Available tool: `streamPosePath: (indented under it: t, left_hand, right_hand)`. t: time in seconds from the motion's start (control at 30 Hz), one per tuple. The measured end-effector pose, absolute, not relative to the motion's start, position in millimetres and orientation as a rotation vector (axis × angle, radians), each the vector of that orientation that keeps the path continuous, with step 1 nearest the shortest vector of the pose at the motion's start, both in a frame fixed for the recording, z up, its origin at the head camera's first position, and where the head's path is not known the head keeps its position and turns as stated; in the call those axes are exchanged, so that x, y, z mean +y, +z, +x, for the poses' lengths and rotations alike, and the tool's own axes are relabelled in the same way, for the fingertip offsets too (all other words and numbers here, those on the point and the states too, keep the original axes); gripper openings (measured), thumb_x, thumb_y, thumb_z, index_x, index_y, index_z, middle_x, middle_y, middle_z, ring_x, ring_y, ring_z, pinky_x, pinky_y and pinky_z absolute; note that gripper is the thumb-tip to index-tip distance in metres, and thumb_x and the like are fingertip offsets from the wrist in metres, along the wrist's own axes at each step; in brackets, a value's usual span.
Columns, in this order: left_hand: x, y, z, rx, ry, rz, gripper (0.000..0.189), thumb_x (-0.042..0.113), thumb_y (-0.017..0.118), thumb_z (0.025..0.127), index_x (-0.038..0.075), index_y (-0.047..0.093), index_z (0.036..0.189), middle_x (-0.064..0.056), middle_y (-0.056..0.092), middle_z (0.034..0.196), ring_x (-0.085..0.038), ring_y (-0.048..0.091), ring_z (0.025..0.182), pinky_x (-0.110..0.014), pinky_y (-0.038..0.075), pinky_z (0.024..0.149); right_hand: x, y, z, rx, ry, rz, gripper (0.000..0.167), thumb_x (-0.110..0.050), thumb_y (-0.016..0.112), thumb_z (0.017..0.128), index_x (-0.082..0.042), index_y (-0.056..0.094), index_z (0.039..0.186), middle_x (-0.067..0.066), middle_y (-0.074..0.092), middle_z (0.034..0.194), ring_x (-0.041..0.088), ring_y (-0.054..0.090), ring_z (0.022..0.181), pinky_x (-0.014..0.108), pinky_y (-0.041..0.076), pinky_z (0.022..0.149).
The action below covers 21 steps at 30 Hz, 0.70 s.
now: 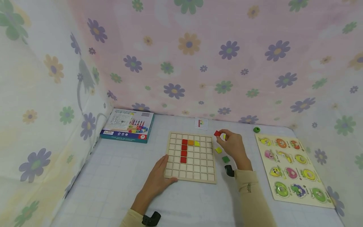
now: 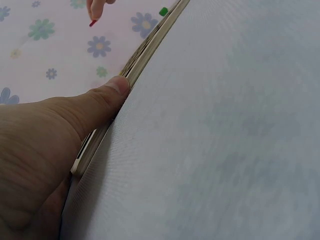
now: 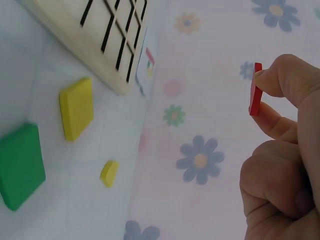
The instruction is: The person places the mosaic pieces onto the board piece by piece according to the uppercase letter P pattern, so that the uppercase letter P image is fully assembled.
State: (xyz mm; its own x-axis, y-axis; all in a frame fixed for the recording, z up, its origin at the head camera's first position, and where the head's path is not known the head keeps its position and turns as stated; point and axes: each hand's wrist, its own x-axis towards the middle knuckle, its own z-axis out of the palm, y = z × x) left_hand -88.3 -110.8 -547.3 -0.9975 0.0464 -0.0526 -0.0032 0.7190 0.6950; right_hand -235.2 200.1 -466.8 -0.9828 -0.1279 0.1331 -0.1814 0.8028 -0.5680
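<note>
A wooden grid board [image 1: 200, 164] lies flat on the table. Several red square tiles [image 1: 184, 153] form a column in it, with an orange tile [image 1: 191, 142] and a yellow tile [image 1: 197, 143] beside the top one. My left hand [image 1: 156, 176] rests at the board's near left corner, its thumb against the near edge and fingers along the left side. Thumb and forefinger of my right hand [image 1: 233, 145] pinch a red square tile [image 3: 255, 90], raised beyond the board's far right corner. Loose yellow [image 3: 77, 108] and green [image 3: 22, 166] tiles lie right of the board; another yellow piece [image 3: 109, 173] is farther back.
Behind the board lies a small pattern card [image 1: 201, 124]. A boxed toy set [image 1: 127, 125] is at the back left. On the right are a fruit puzzle board [image 1: 292, 164] and a small green bead [image 1: 256, 129]. Floral cloth walls [image 1: 198, 72] enclose the table.
</note>
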Motion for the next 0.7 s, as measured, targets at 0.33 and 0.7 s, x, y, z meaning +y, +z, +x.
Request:
streamPosePath:
  t: [0.33,0.7]
  left_hand:
    - [-110.7,-549.0,-88.8,2.845,1.148,0.026,0.112,0.046,0.088,0.077,0.013,0.025,0.163,-0.007,0.030,0.168,-0.028,0.030,0.155,-0.047,0.036,0.123]
    - [-111.6,-550.4,-89.1,2.860,1.142,0.048,0.111,0.047,0.088,0.077,0.011,0.027,0.162,-0.009,0.032,0.167,-0.029,0.032,0.154,-0.048,0.038,0.122]
  right_hand:
    - [168.1,-467.4,-205.7,-2.828,0.904,0.508,0.026,-0.019,0.075,0.091,-0.009,0.073,0.115,-0.007,0.030,0.054,0.005,0.020,0.044,0.018,0.019,0.042]
    - [138.3,-467.6,-175.3,-2.912,0.989,0.646,0.024,-0.019,0.074,0.091,-0.011,0.073,0.113,-0.010,0.024,0.054,0.004,0.017,0.046,0.016,0.014,0.044]
